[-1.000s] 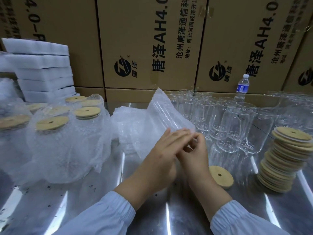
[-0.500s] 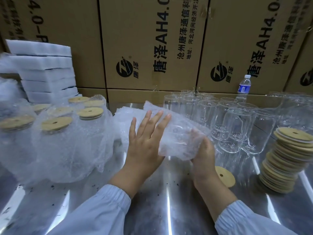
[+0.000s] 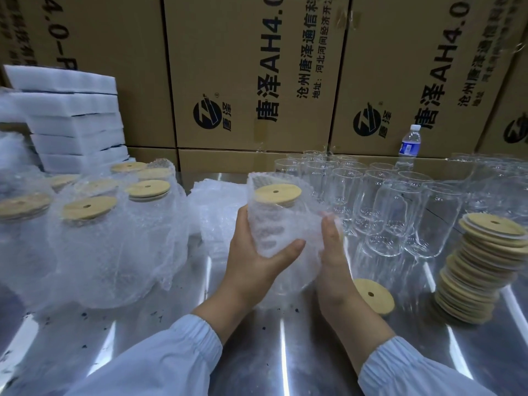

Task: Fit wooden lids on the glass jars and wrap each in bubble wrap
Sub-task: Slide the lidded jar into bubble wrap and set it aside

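Observation:
A lidded glass jar wrapped in bubble wrap (image 3: 281,224) stands upright above the table, its wooden lid (image 3: 277,192) showing at the top. My left hand (image 3: 254,255) grips its left side, thumb curled across the front. My right hand (image 3: 331,252) presses against its right side with fingers pointing up along the wrap. Several bare glass jars (image 3: 391,204) stand behind and to the right. A tall stack of wooden lids (image 3: 483,267) leans at the right, and one loose lid (image 3: 373,295) lies flat beside my right wrist. Several wrapped, lidded jars (image 3: 94,232) crowd the left.
A pile of bubble wrap sheets (image 3: 217,210) lies behind the held jar. White foam blocks (image 3: 71,121) are stacked at the far left. Cardboard boxes (image 3: 257,72) wall off the back, with a water bottle (image 3: 410,145) standing before them. The steel table (image 3: 160,315) reflects light.
The jar lay on its side while both hands rolled bubble wrap round it; now it is turned upright, wrapped, lid on top, held between both hands.

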